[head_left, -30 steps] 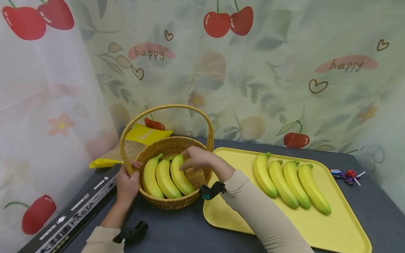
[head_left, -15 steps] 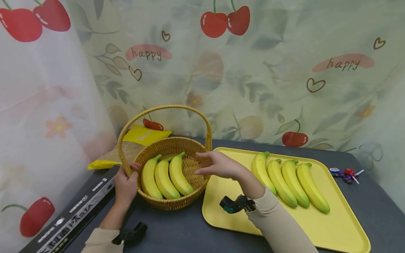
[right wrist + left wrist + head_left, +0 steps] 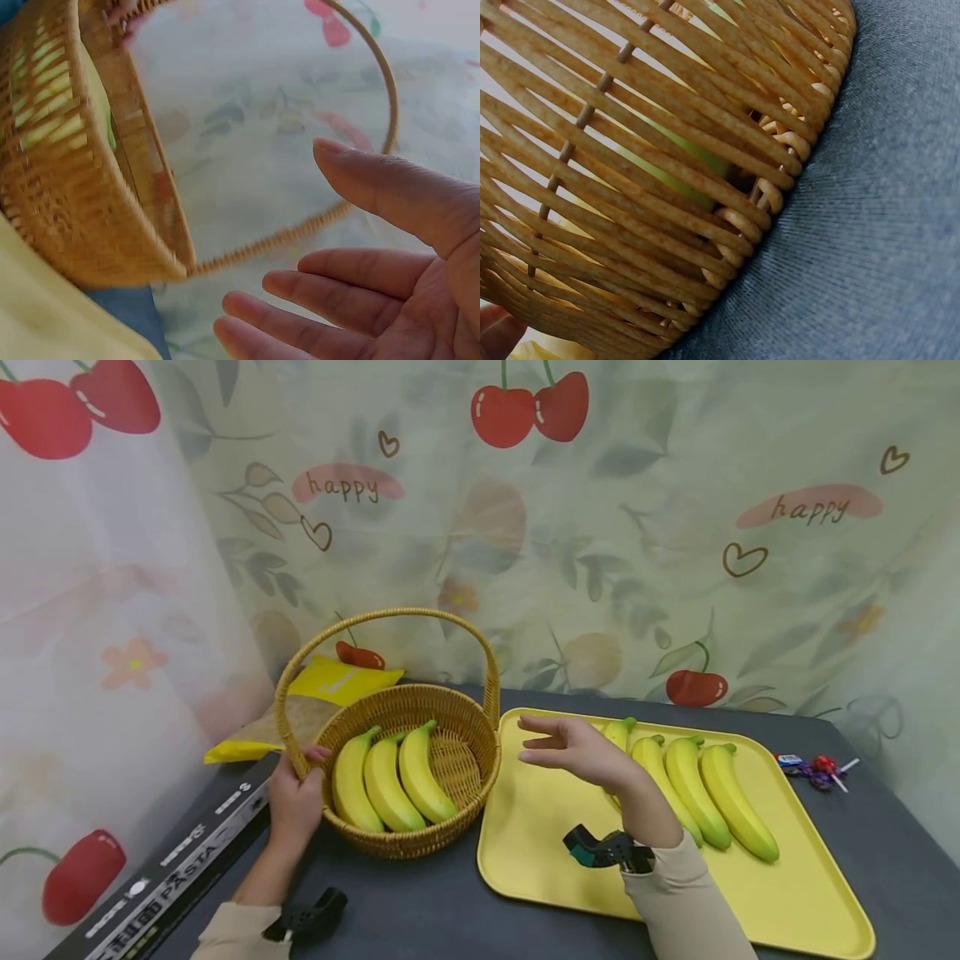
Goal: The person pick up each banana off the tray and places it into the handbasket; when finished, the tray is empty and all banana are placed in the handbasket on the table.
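A woven basket (image 3: 420,843) with a tall handle (image 3: 390,612) stands on the dark table and holds three yellow bananas (image 3: 386,781). My left hand (image 3: 300,785) grips the basket's left rim at the base of the handle. My right hand (image 3: 566,747) hovers with straight fingers and holds nothing, above the yellow tray (image 3: 540,827), just left of several bananas (image 3: 720,793) lying in a row; it hides part of the nearest one. The right wrist view shows the bare palm (image 3: 360,247) beside the basket (image 3: 75,187). The left wrist view shows the basket's weave (image 3: 667,150) up close.
A black pasta box (image 3: 172,868) lies along the table's left edge. A yellow bag (image 3: 337,681) sits behind the basket. Wrapped sweets and a lollipop (image 3: 817,771) lie right of the tray. A cherry-print curtain (image 3: 600,527) closes off the back and left.
My right hand has let go of the third banana in the basket and moved right, empty, over the tray. My left hand has stayed on the basket rim.
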Available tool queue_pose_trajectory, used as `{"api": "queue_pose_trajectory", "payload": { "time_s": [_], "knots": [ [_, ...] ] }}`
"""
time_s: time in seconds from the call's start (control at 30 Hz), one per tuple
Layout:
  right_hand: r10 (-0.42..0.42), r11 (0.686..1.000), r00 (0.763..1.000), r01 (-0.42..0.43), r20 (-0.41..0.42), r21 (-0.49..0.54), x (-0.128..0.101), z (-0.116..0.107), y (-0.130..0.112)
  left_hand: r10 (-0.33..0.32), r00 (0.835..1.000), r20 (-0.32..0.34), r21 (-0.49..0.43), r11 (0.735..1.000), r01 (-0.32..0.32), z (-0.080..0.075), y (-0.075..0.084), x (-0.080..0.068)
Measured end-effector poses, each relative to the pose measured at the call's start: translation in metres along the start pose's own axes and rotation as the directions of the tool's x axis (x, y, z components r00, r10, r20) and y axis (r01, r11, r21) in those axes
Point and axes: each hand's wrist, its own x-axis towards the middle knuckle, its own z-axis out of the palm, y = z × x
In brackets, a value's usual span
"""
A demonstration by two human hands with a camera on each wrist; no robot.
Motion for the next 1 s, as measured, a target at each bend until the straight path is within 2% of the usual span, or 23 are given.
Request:
{"api": "queue_pose_trajectory", "payload": {
  "time_s": [0.3,0.53,0.8,1.0],
  "knots": [
    [0.002,1.0,0.994,-0.002,-0.113,0.003,-0.01,-0.019,0.029,-0.005,1.0,-0.001,0.0,1.0,0.005,0.0,0.001,0.0],
    [0.008,1.0,0.975,-0.004,-0.222,0.016,-0.012,-0.031,0.051,0.0,1.0,-0.002,0.006,1.0,0.0,0.0,0.002,0.0],
    [0.08,0.997,0.954,-0.083,-0.289,0.004,-0.013,-0.038,0.067,0.008,1.0,-0.008,0.009,1.0,-0.008,0.0,0.002,0.0],
    [0.138,0.99,0.932,-0.134,-0.335,0.035,-0.016,-0.043,0.078,0.003,1.0,-0.008,0.002,1.0,-0.003,0.0,0.001,0.0]
  ]
}}
